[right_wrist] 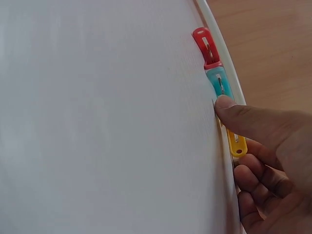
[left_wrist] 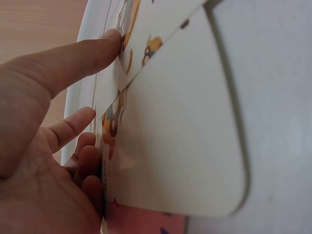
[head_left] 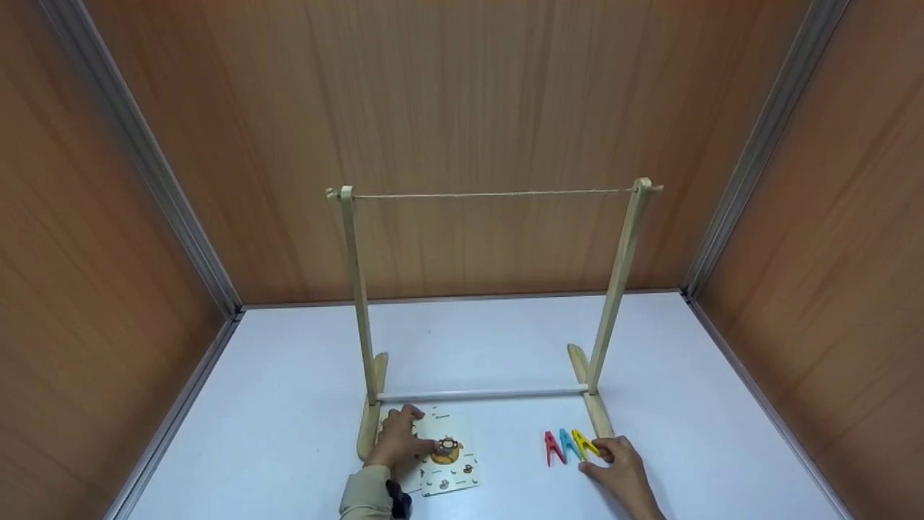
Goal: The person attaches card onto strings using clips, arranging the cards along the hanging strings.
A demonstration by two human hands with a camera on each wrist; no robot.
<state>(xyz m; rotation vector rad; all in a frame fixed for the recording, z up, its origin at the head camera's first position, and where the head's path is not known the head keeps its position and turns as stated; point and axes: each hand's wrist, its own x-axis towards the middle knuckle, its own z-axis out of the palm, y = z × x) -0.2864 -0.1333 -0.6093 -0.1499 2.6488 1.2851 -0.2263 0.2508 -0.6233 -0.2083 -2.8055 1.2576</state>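
Three clips [head_left: 569,442] in line: right hand [head_left: 622,473] pinching yellow one [right_wrist: 237,143]; left hand [head_left: 397,442] spread loosely on cards [head_left: 451,473].

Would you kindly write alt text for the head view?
A person's left hand touches printed cards; the right hand touches a yellow clothespin beside a blue one, then a red one. A wooden frame strung with cord stands on the white table.

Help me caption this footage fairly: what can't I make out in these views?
Much of the left card: head view, covered by the left hand.
Lettering on the right card: head view, too small to read.
Part of the yellow clothespin: right wrist view, behind the right hand.
Full shape of the pink thing: left wrist view, cut off by the bottom edge.
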